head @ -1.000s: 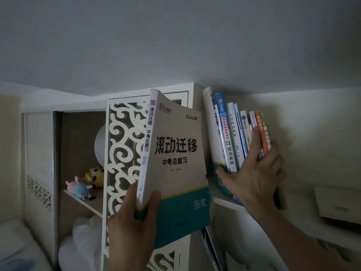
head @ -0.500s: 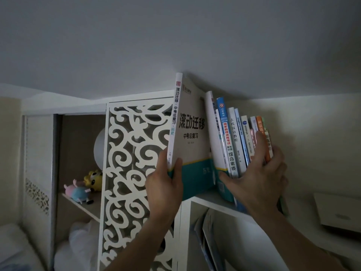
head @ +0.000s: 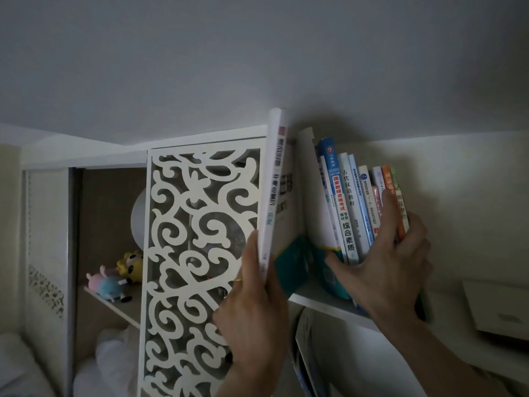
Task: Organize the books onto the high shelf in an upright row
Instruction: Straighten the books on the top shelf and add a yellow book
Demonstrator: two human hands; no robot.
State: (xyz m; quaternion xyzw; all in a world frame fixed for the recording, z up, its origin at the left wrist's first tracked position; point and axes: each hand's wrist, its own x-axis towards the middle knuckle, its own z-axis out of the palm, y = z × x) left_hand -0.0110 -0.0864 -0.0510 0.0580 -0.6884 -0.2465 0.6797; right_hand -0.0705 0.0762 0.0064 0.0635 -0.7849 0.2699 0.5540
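The left hand [head: 254, 293] grips one large white book [head: 272, 179], upright at the left end of the high shelf [head: 320, 303]. The right hand [head: 386, 253], fingers spread wide, presses against a row of about nine upright books [head: 347, 207]. Two plush toys [head: 114, 277] lie on a lower shelf.

On the spine of the blue book [head: 338, 196] "2017年", "国家教师资格考试" and "综合素质" are printed. "古代汉语教程" is read on the white spine [head: 349, 193] beside it. The lettering on the other spines is too blurred to be read.
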